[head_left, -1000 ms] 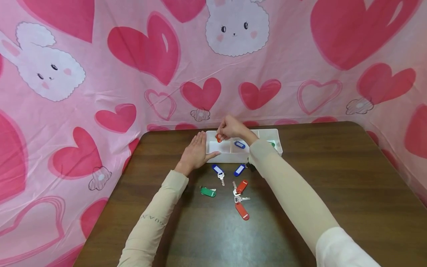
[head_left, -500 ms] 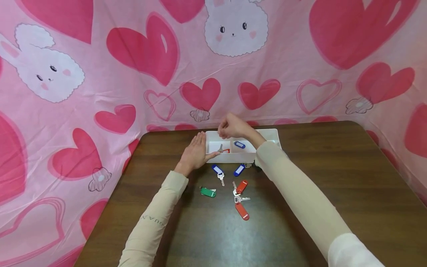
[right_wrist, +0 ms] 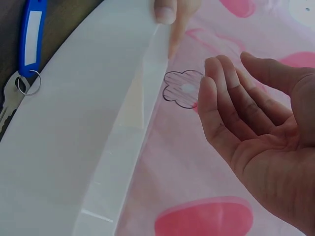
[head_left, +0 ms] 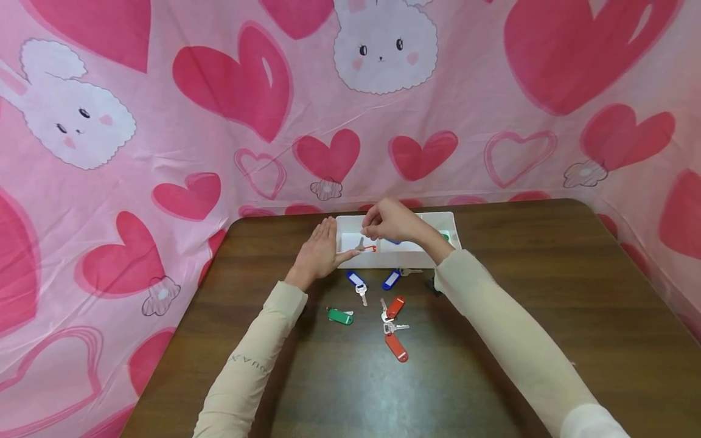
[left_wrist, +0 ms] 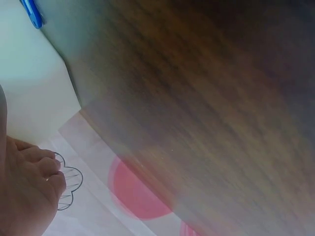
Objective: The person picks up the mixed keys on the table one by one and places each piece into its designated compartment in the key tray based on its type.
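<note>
A white divided tray (head_left: 372, 260) stands at the far side of the table. My left hand (head_left: 319, 252) lies along its left end with straight fingers, the thumb reaching over the front wall. Above the tray, my right hand (head_left: 390, 220) has loosely bent fingers with nothing between them, as the right wrist view also shows. Below it, a key with a red tag (head_left: 370, 248) lies in the left compartment. The middle compartment contains a blue tag (head_left: 393, 242), mostly hidden by the right hand. In the right compartment a green tag (head_left: 445, 236) peeks out beside the right wrist.
In front of the tray lie keys with a left blue tag (head_left: 355, 278), a right blue tag (head_left: 391, 280), a green tag (head_left: 341, 316), an upper red tag (head_left: 395, 307) and a lower red tag (head_left: 397, 348). A dark item (head_left: 434, 285) is partly under the right sleeve. Patterned pink cloth (head_left: 263, 109) hangs behind.
My right hand has let go of the red-tagged key, which dropped into the left compartment. That hand has since drawn slightly right and nearer. The left hand has stayed at the tray's end.
</note>
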Action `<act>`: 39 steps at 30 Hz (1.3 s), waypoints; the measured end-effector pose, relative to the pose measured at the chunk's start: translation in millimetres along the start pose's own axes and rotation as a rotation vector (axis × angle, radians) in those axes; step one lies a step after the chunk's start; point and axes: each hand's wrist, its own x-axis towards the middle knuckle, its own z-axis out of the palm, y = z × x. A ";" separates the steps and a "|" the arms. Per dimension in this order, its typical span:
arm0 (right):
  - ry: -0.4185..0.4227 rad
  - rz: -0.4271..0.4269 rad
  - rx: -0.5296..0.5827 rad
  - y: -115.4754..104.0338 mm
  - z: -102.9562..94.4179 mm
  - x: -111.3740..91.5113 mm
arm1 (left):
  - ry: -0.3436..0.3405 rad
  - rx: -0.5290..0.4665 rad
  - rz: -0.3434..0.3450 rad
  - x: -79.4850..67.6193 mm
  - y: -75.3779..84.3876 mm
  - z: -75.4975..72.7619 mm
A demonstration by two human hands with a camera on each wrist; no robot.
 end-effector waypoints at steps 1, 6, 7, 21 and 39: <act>0.003 -0.003 0.000 -0.9 0.2 -2.0 | 0.001 -0.002 0.000 -0.1 -0.2 0.3; 0.030 -0.023 -0.011 -5.9 -0.2 -12.5 | -0.003 0.000 -0.002 -0.4 -0.5 1.0; 0.039 -0.030 -0.018 -7.8 -0.6 -15.2 | -0.003 0.001 -0.002 -0.3 -0.5 0.9; 0.048 -0.075 -0.071 -25.3 3.8 -58.0 | 0.002 0.010 0.007 -1.4 -0.4 -1.6; 0.020 -0.099 -0.121 -22.7 14.6 -101.4 | 0.000 -0.001 0.002 -1.3 -0.3 0.1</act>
